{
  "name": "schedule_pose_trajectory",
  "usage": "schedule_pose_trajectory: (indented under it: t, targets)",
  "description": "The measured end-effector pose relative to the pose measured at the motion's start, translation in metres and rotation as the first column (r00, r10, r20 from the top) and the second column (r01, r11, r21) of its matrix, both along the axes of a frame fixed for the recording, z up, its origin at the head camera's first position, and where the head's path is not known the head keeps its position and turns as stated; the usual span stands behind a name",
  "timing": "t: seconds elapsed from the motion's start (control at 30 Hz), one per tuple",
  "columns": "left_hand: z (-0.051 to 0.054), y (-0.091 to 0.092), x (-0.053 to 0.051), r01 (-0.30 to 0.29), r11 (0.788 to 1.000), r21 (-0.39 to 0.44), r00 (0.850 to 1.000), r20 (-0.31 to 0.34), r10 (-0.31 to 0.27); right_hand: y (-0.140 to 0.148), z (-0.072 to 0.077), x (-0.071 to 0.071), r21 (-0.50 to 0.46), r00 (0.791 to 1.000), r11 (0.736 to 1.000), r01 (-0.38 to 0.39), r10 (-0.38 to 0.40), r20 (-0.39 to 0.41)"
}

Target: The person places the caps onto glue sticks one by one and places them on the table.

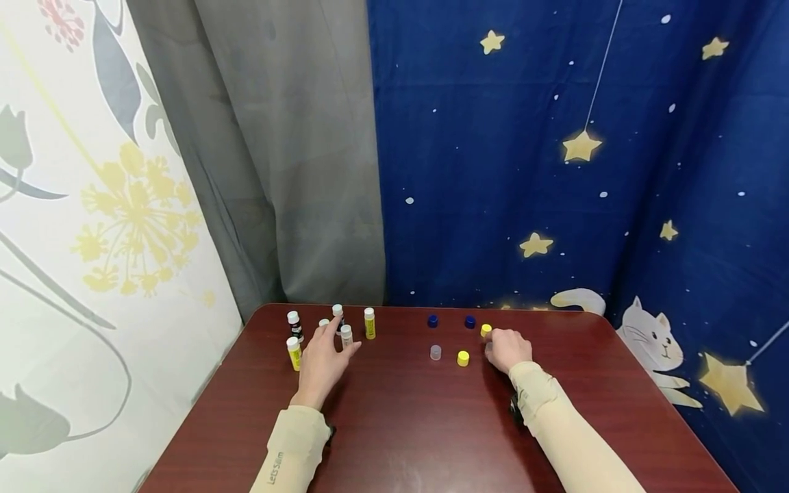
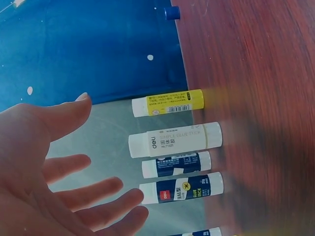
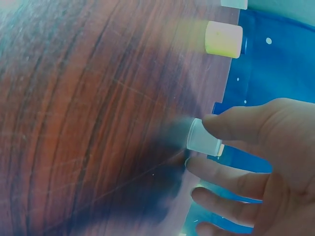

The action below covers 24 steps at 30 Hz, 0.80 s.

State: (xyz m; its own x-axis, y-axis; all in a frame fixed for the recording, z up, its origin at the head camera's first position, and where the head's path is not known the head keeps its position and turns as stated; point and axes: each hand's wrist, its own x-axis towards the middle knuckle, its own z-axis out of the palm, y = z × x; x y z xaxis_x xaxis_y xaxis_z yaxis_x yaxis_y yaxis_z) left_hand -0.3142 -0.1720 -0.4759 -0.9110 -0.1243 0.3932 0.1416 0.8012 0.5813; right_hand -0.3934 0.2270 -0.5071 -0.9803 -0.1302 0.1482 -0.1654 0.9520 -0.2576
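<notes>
My left hand [image 1: 322,361] is spread over a group of glue sticks, its fingers apart and holding nothing. In the left wrist view these include a yellow glue stick [image 2: 177,102], a white glue stick [image 2: 177,138] and a navy glue stick [image 2: 184,188], all upright on the table with white tops. On the right, my right hand [image 1: 508,349] reaches down around a translucent cap [image 3: 203,137]. The thumb overlaps the cap's edge in the right wrist view; the forefinger lies on its other side with a small gap visible.
Several loose caps stand on the dark red table [image 1: 407,424]: navy caps [image 1: 433,321], yellow caps [image 1: 463,358] and another translucent cap [image 1: 435,352]. Another yellow glue stick [image 1: 294,353] stands left of my left hand. Grey and blue curtains [image 1: 493,171] hang behind the table.
</notes>
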Motion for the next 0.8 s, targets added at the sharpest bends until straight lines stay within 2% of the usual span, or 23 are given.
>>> schedule_pose_trajectory:
  t: [0.23, 0.37, 0.57, 0.8]
  targets:
    - [-0.002, -0.001, -0.003, -0.01, 1.0, -0.006, 1.0, 0.001, 0.01, 0.0, 0.0, -0.001, 0.012, 1.0, 1.0, -0.001, 0.001, -0.026]
    - [0.0, -0.001, -0.006, -0.022, 1.0, 0.004, 1.0, 0.017, 0.021, 0.001, 0.005, -0.003, 0.013, 0.998, 1.0, -0.008, 0.009, -0.055]
    - [0.0, 0.001, -0.01, -0.041, 0.999, 0.005, 0.998, 0.045, 0.041, -0.003, 0.024, 0.004, -0.004, 0.992, 1.0, -0.013, 0.012, -0.126]
    - [-0.002, 0.003, -0.015, -0.051, 0.998, 0.026, 0.996, 0.068, 0.049, -0.008, 0.052, 0.012, -0.012, 0.97, 1.0, -0.015, 0.012, -0.243]
